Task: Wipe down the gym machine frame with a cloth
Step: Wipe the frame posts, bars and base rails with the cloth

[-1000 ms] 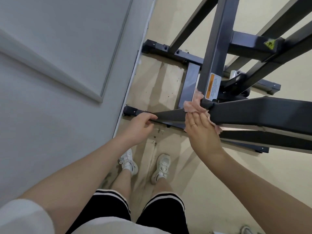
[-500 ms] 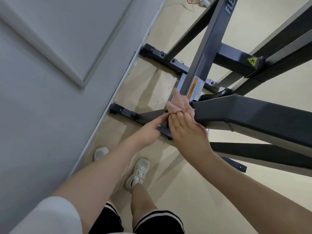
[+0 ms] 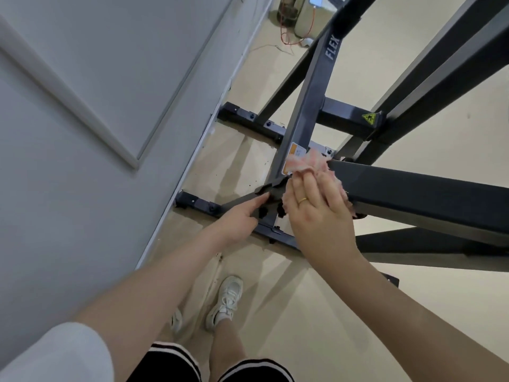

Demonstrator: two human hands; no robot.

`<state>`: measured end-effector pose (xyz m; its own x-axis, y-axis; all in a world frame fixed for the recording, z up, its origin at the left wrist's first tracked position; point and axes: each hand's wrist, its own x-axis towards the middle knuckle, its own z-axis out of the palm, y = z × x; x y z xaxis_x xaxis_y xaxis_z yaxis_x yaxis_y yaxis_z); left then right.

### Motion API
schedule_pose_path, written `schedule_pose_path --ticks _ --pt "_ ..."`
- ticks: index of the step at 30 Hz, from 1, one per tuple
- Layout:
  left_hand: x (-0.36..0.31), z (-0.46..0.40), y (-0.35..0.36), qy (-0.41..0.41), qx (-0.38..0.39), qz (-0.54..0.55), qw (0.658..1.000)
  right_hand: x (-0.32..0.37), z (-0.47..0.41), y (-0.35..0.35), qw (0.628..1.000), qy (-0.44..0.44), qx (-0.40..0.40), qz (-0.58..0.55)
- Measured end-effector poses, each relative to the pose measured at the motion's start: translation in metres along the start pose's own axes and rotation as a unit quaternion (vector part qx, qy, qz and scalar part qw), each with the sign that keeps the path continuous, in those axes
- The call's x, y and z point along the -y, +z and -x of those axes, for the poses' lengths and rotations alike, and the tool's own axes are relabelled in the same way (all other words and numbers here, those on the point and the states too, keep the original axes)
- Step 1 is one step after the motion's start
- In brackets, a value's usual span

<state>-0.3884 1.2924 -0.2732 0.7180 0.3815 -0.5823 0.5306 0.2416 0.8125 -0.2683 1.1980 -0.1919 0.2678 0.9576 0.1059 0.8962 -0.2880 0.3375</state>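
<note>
The dark grey gym machine frame (image 3: 418, 188) fills the right half of the head view, with a slanted upright bearing an orange label and a thick bar running right. A pink fluffy cloth (image 3: 308, 164) lies over the near end of that thick bar. My right hand (image 3: 316, 210), wearing a gold ring, presses the cloth onto the bar end with straight fingers. My left hand (image 3: 239, 219) rests on a lower slanted frame bar just left of the cloth, fingers extended along it.
A grey wall (image 3: 96, 106) with panel moulding stands close on the left. The frame's base feet (image 3: 248, 117) reach almost to the skirting. My feet in white shoes (image 3: 225, 301) stand on the beige floor. Cables and a container (image 3: 292, 17) lie at the far end.
The view has shifted, showing more of the frame. My right hand with the cloth stayed at the bar end, the cloth bunching higher over it. My left hand slid right along the lower bar and uncurled.
</note>
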Motion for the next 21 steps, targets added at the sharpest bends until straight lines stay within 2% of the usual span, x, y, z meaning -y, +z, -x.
schedule_pose_path --ticks 1,3,4,7,10,14,17,21 --pt "0.002 0.001 -0.002 -0.009 -0.011 -0.004 1.0 0.003 -0.001 0.003 0.999 -0.012 -0.039 0.032" --pt "0.012 0.004 -0.009 -0.013 -0.032 0.003 0.999 0.012 -0.006 0.008 0.989 -0.069 0.0 0.133" --pt "0.022 0.004 -0.014 -0.012 -0.046 0.007 0.999 0.022 -0.008 0.015 0.982 -0.082 0.047 0.166" --pt "0.056 0.005 -0.025 -0.031 -0.086 0.016 0.996 0.053 -0.006 0.043 0.972 -0.105 0.108 0.182" --pt "0.083 0.006 -0.028 -0.049 -0.102 0.024 0.993 0.075 -0.011 0.08 0.971 -0.129 0.105 0.169" --pt "0.107 0.001 -0.025 -0.052 -0.117 0.023 0.991 0.095 -0.02 0.117 0.945 -0.157 0.181 0.225" --pt "0.123 -0.011 -0.022 -0.058 -0.132 0.036 0.989 0.108 -0.024 0.167 0.945 -0.152 0.226 0.18" --pt "0.145 -0.032 -0.021 -0.073 -0.134 0.036 0.988 0.111 -0.016 0.178 0.945 -0.212 0.198 0.154"
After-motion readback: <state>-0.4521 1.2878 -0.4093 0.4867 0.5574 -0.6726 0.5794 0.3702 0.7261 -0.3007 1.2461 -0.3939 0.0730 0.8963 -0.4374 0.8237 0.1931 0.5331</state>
